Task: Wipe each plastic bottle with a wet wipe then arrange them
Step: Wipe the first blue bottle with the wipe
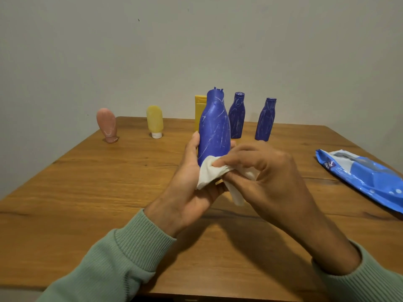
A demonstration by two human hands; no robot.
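Gripping the scratched blue bottle [214,127] upright above the counter [87,192] in our left hand [189,184], we pinch the white wet wipe [208,174] against its lower side with our right hand [270,173], while a second blue bottle [237,116] and a third blue bottle [265,122] stand behind it and the blue wipes pack [366,177] lies at the right.

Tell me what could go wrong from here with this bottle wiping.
1. The left hand grips the held blue bottle only near its base; a firm stroke with the wet wipe pinched by the right hand might make it slip or tip.
2. The middle blue bottle and the right blue bottle stand upright behind it; a wide swing could knock them over.
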